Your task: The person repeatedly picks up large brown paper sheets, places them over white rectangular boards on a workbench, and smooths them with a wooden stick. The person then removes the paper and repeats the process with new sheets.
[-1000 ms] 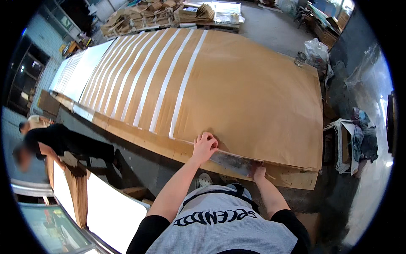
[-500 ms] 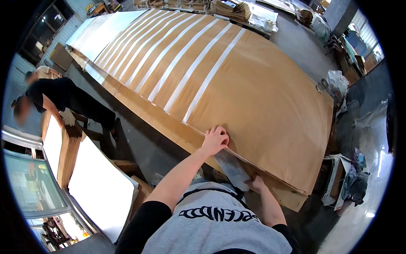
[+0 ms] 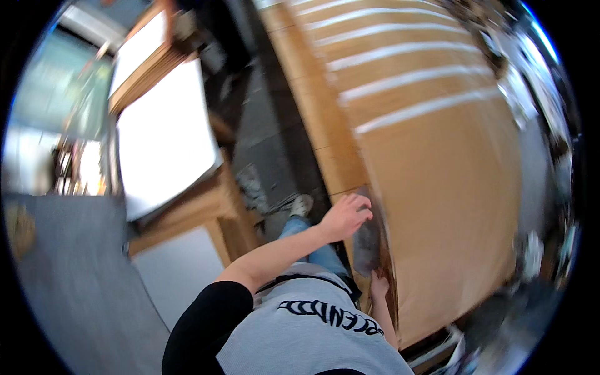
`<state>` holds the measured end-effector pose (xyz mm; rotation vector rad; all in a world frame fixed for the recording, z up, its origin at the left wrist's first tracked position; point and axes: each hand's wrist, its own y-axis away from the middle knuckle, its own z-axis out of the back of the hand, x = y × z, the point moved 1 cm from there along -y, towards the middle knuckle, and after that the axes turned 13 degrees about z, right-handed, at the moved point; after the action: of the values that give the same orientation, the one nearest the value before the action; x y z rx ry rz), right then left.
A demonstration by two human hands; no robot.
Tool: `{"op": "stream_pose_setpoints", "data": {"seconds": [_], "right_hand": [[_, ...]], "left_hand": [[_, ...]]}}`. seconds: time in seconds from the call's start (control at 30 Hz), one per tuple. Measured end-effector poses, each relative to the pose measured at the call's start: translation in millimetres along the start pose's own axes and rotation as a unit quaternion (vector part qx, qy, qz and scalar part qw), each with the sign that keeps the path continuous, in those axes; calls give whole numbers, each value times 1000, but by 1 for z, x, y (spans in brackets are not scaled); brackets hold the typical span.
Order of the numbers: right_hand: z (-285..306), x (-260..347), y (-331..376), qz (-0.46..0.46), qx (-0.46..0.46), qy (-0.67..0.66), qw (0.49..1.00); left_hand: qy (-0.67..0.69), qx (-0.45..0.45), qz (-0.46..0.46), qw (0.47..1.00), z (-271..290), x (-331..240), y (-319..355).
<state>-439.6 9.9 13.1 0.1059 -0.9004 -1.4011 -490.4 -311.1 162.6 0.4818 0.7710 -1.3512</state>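
L hand (image 3: 345,217) & R hand (image 3: 378,287) grip grey sheet (image 3: 369,240) at ends.

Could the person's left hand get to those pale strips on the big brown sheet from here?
Probably not without stepping along: the left hand rests at the brown sheet's near edge, while the pale strips lie farther up.

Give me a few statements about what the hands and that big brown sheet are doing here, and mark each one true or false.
1. The left hand rests at the near edge of the large brown sheet. True.
2. The right hand is raised high above the sheet. False: it sits low at the sheet's edge, by the flat grey tool.
3. Pale stripes cross the far part of the sheet. True.
4. The grey tool lies in the middle of the sheet. False: it is at the edge, between the two hands.
5. A white board lies to the person's left. True.
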Motion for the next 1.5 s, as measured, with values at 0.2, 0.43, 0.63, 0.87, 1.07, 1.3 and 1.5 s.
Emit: {"op": "stream_pose_setpoints", "data": {"seconds": [0.2, 0.43, 0.63, 0.87, 1.07, 1.3, 1.5], "right_hand": [[17, 42, 15, 316, 97, 60, 942], [-19, 170, -1, 361, 330, -37, 871], [-85, 212, 37, 401, 474, 87, 779], [-157, 233, 120, 489, 536, 259, 637], [-222, 292, 162, 519, 540, 238, 618], [-338, 404, 120, 675, 319, 299, 595], [-386, 448, 136, 672, 246, 353, 602]], "left_hand": [[48, -98, 329, 938, 5, 35, 167], [62, -258, 524, 810, -1, 11, 308], [108, -381, 613, 684, -39, -46, 413], [-8, -459, 733, 503, -113, -85, 547], [81, -390, 803, 444, -203, -71, 591], [172, -395, 810, 398, -179, -73, 585], [220, -341, 835, 373, -180, -68, 585]]}}
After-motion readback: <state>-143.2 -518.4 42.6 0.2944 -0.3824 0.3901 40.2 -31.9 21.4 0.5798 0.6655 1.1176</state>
